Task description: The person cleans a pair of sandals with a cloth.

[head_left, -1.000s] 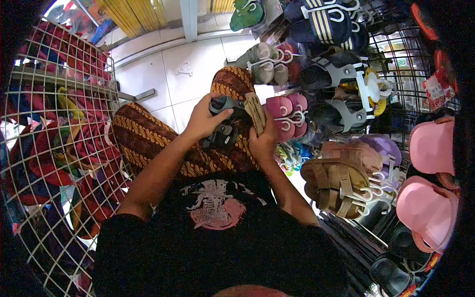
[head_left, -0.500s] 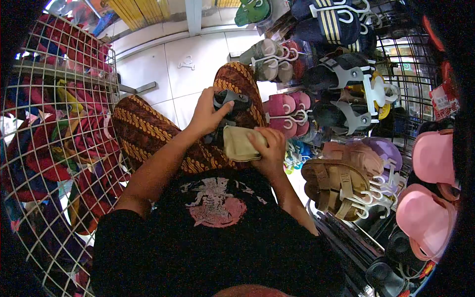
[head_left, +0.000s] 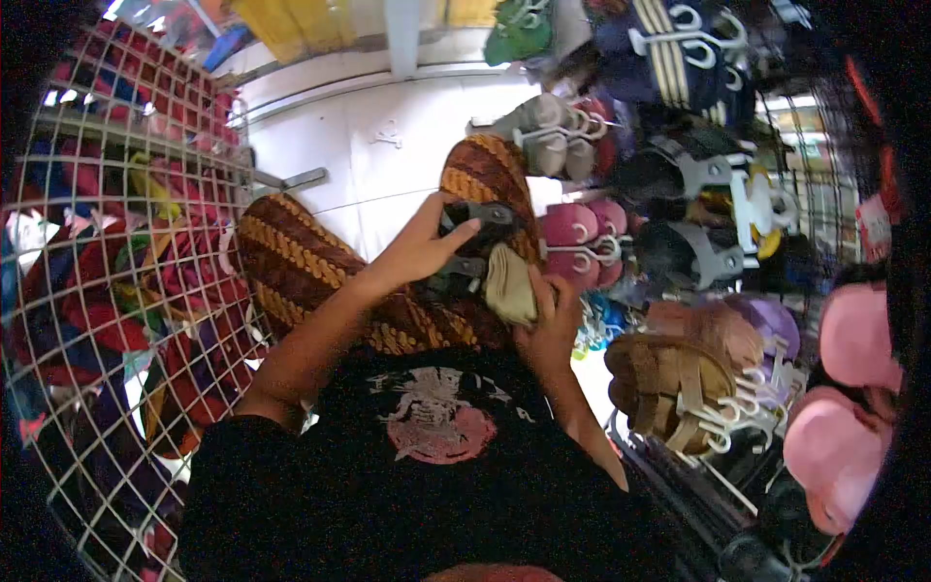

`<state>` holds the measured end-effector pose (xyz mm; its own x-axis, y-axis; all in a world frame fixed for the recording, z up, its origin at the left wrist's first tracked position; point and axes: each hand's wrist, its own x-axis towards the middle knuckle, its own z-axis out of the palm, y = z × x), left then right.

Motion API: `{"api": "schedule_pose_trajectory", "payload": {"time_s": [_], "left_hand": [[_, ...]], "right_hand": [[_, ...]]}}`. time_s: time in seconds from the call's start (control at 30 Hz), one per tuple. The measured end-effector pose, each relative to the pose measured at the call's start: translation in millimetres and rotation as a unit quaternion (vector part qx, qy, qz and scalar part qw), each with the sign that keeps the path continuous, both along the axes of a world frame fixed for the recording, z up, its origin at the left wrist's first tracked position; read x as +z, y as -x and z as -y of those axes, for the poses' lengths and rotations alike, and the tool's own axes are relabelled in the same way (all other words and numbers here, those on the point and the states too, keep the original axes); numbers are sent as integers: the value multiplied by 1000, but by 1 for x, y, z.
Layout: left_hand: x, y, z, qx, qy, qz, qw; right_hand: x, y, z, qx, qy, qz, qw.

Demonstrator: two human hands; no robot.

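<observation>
Hands (head_left: pixel 422 248) with dark sandals (head_left: pixel 493 219), beige cloth (head_left: pixel 509 286)

White tiles with thin dark seams make up the floor (head_left: pixel 320 150), which glares brightly. Along its far edge a pale upright post (head_left: pixel 401 39) stands beside a yellow panel (head_left: pixel 296 24). A light wire grid (head_left: pixel 145 228), crowded with red and multicoloured goods, walls the left side, with a short metal bar (head_left: pixel 304 179) near its edge. On the right, rows of hanging footwear (head_left: pixel 669 378) crowd before a black wire grid (head_left: pixel 810 160).
</observation>
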<state>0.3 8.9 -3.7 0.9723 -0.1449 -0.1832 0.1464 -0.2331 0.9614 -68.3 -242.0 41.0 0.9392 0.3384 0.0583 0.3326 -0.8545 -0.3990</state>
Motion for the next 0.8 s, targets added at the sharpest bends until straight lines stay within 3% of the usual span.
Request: {"api": "schedule_pose_trajectory", "payload": {"time_s": [0.1, 0.2, 0.3, 0.43, 0.6, 0.8], "left_hand": [[26, 10, -13, 16, 156, -172, 972], [25, 16, -23, -30, 193, -194, 962], [4, 22, -19, -4, 166, -34, 985], [16, 23, -39, -100, 283, -123, 946], [24, 22, -46, -161, 25, 56, 985], [29, 14, -42, -140, -73, 53, 986]], "right_hand": [[-4, 9, -2, 95, -14, -5, 995], [-5, -4, -9, 136, -24, 19, 990], [-16, -7, -9, 112, -59, 18, 992], [-20, -10, -5, 110, -55, 15, 992], [-23, -16, -8, 99, -70, 16, 992], [-28, -15, -7, 92, -56, 18, 994]]}}
